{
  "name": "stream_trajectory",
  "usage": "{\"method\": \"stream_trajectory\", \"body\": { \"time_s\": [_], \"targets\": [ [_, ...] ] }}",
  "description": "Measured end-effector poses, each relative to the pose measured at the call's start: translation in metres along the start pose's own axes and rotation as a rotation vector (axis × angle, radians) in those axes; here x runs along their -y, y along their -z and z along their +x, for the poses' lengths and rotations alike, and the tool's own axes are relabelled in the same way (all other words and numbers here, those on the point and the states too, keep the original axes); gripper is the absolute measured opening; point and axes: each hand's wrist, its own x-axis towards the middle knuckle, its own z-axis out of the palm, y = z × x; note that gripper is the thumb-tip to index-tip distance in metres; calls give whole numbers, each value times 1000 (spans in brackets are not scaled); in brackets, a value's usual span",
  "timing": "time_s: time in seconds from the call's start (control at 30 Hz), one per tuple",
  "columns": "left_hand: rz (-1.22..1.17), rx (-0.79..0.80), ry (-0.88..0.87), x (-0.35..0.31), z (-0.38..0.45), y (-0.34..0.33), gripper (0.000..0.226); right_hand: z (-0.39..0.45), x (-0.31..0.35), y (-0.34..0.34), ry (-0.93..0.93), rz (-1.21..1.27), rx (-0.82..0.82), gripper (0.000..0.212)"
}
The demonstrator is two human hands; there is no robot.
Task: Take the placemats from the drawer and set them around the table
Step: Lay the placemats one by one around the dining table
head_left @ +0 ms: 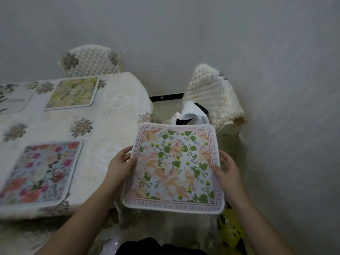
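Here the cloth-covered worktop (60, 129) fills the left of the frame, carrying a pink-flowered placemat (39, 173) at lower left and a yellow-flowered placemat (72, 92) at upper left. Right of centre, off the worktop's edge, a peach-flowered placemat (173, 166) is held up: the left hand (121, 165) pinches its left edge, while the right hand (227, 171) touches its right edge with relaxed fingers.

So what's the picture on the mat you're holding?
Peach flowers, green leaves and tiny yellow blooms on white, with a lettered border; the mat shows best in the head view.
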Motion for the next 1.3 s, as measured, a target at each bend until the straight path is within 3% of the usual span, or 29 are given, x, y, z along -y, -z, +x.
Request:
{"method": "stream_trajectory", "body": {
  "time_s": [0.3, 0.73, 1.3],
  "targets": [
    [-92, -169, 54, 8, 32, 44, 32, 68, 10, -63, 13, -82, 174, 54],
    [-188, -215, 89, 25, 140, 124, 35, 150, 29, -180, 25, -228, 277, 57],
    [-103, -351, 213, 33, 281, 177, 41, 271, 34, -292, -140, -278, 402, 27]
  ]
}}
